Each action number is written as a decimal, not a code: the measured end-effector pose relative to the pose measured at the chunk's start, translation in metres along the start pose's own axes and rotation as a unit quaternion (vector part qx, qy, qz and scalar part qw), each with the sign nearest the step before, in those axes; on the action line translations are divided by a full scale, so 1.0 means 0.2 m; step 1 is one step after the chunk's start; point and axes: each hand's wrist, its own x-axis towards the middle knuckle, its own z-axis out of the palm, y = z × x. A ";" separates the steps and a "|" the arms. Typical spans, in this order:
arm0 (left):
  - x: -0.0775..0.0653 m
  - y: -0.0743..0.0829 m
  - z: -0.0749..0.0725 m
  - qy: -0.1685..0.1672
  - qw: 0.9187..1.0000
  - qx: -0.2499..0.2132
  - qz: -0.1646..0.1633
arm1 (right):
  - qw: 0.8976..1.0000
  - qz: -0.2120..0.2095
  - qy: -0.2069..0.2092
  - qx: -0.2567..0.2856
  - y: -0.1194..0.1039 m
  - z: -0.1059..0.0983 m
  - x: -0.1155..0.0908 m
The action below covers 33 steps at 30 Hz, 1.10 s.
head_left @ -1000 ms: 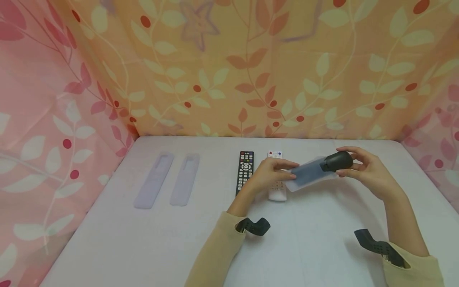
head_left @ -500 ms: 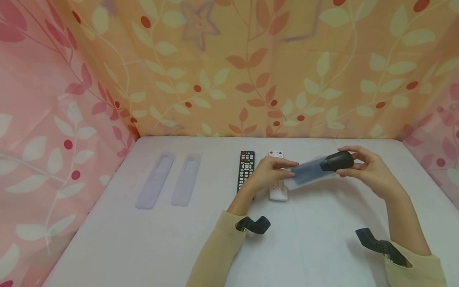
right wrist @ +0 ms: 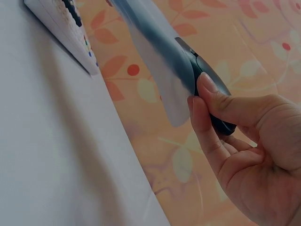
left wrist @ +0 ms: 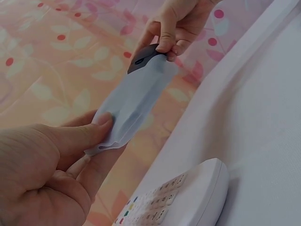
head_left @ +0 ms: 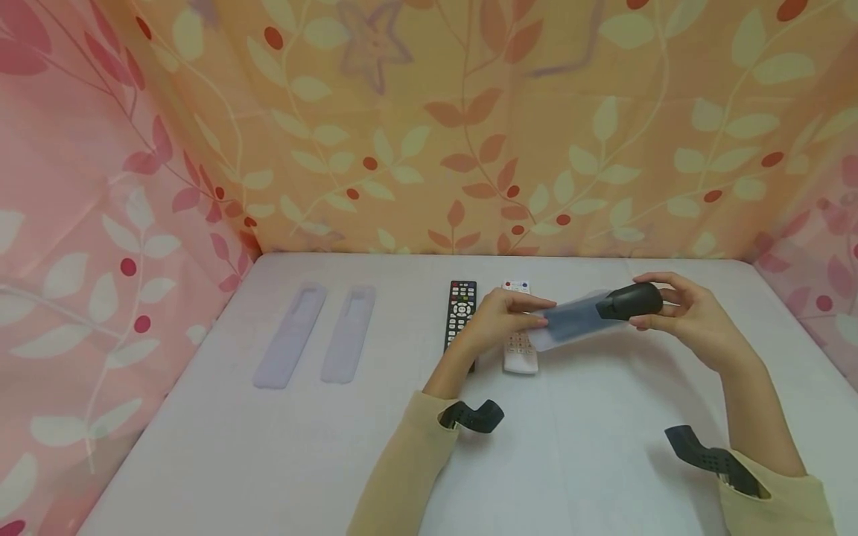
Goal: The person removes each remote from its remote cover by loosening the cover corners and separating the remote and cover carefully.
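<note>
Held above the table is a dark remote control (head_left: pixel 633 300) with a rounded end, most of its length inside a translucent cover (head_left: pixel 575 318). My right hand (head_left: pixel 700 327) pinches the bare rounded end between thumb and fingers, as the right wrist view also shows. At the other end, my left hand (head_left: pixel 499 321) pinches the cover's tip between thumb and fingers; the left wrist view shows the cover (left wrist: pixel 129 101) creased there. Below the left hand lies a white remote control (head_left: pixel 520 362), partly hidden by it. Beside that is a black remote control (head_left: pixel 461 309), its lower part behind the left wrist.
Two flat translucent covers (head_left: pixel 290 342) lie side by side on the left of the white table (head_left: pixel 268 461). A patterned curtain (head_left: pixel 402 149) stands behind the table and along its sides. Dark curved brackets (head_left: pixel 477 417) stick out from both sleeves.
The left end of the cover has risen very slightly, with the left hand shifting a little. Both hands keep the same grips; the other things lie where they were.
</note>
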 end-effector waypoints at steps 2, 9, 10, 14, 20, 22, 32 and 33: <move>0.00 0.00 0.00 -0.001 1.000 0.002 -0.001 | 1.000 0.007 0.001 -0.006 0.00 0.00 0.00; 0.01 0.00 -0.02 -0.003 1.000 0.005 0.007 | 1.000 0.016 0.002 -0.021 -0.01 -0.02 0.00; 0.01 0.00 -0.02 -0.003 1.000 0.006 0.008 | 1.000 0.016 0.002 -0.022 -0.01 -0.02 0.00; 0.01 0.00 -0.02 -0.007 1.000 0.010 0.010 | 0.999 0.024 -0.006 -0.026 -0.01 -0.02 0.00; 0.01 0.00 -0.03 -0.014 1.000 0.019 0.011 | 0.998 0.039 -0.009 -0.049 -0.01 -0.03 -0.01; 0.00 -0.01 -0.03 -0.016 1.000 0.021 0.012 | 0.998 0.037 -0.005 -0.049 -0.01 -0.04 -0.01; 0.00 0.00 -0.05 -0.019 1.000 0.015 0.012 | 0.999 0.028 -0.005 -0.021 -0.01 -0.04 -0.01; 0.00 0.00 -0.05 -0.018 1.000 0.014 0.012 | 0.999 0.031 -0.006 -0.018 -0.01 -0.04 -0.01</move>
